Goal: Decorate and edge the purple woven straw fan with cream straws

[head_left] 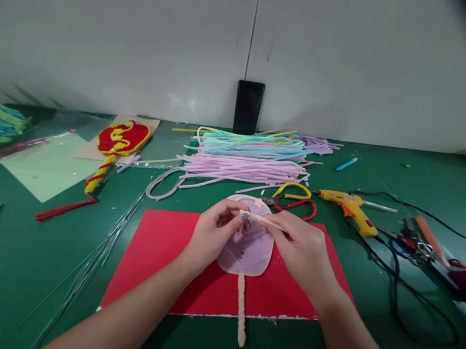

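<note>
A cream pipe cleaner [262,218] stretches between my two hands, above a round lilac fan [248,252] with a cream rim and a twisted cream handle. My left hand [218,227] pinches one end of the strip, thumb against fingers. On the other side, my right hand [300,244] is closed round the strip's other end. The fan lies on a red board [173,231], its handle reaching past the near edge. A small cream piece sits near the fan's upper right rim. My hands cover part of the fan's top.
Bundles of lilac and pastel pipe cleaners [244,166] lie behind the board, below a leaning phone [249,106]. Scissors [293,197] and a yellow glue gun [349,207] with cord are at right. Wires [103,245] and a red-yellow fan [124,137] are at left.
</note>
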{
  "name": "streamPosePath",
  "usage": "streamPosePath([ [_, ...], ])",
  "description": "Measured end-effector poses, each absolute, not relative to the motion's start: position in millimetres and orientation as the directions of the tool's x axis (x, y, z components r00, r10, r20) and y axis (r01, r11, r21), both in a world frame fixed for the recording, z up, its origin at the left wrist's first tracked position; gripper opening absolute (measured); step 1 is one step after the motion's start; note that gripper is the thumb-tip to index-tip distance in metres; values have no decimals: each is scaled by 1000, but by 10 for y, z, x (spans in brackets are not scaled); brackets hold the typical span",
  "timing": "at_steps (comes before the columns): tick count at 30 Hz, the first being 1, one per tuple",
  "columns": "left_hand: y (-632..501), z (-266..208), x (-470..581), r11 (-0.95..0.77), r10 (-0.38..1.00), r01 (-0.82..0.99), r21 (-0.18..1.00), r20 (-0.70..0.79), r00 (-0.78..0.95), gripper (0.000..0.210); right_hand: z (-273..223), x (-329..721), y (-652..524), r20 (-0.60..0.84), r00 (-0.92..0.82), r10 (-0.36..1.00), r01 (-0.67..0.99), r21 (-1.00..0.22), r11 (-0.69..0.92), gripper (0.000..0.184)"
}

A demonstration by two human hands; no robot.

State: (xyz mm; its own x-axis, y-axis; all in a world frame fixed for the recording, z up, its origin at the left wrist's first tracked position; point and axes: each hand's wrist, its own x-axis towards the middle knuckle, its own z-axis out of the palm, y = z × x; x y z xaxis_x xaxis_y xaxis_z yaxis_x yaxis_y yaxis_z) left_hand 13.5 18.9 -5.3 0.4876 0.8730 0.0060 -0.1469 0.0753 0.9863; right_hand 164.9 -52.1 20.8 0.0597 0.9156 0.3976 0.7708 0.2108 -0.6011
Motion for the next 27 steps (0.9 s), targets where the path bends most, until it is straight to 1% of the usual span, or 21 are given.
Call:
streamPosePath([
  [2,192,-58,136,82,867,-174,981,16,498,14,248,1654,-541,246,127,961,657,-747,105,20],
  [4,194,-60,131,98,857,-182,978,10,515,15,292,1660,-554,9,161,987,490,-869,-72,26],
  [6,196,-58,122,107,848,-168,980,-1,530,15,329,1670,-561,-253,81,964,272,-925,-266,32],
  [7,197,-54,116,106,844,-156,982,-6,536,15,345,1675,-564,-338,14,941,165,-927,-335,34],
  [8,197,-48,111,100,840,-146,984,-4,543,15,359,1680,-567,-387,-47,921,67,-921,-384,35],
  [9,197,-41,106,90,835,-142,986,3,550,17,374,1684,-571,-411,-94,907,-20,-910,-415,37],
  [11,196,-25,100,82,823,-139,987,11,568,19,402,1685,-584,-406,-154,901,-185,-884,-430,38],
  [13,194,-16,98,88,818,-156,984,18,575,20,425,1679,-597,-365,-223,904,-348,-836,-424,41],
  [15,192,-20,98,105,814,-186,977,24,580,23,428,1668,-600,-298,-303,905,-497,-761,-416,43],
  [17,190,-38,98,128,802,-221,967,30,597,29,399,1654,-588,-235,-357,904,-600,-684,-414,42],
  [19,186,-61,98,157,799,-245,957,23,601,33,337,1637,-559,-221,-378,899,-631,-649,-425,40],
  [20,184,-70,97,167,808,-247,955,11,589,34,296,1626,-542,-239,-377,895,-619,-654,-435,41],
  [24,176,-82,101,146,875,-189,971,-38,483,29,138,1577,-485,-392,-344,853,-454,-726,-517,44],
  [27,176,-69,114,113,889,-115,987,-49,455,22,87,1552,-474,-469,-303,829,-354,-752,-555,45],
])
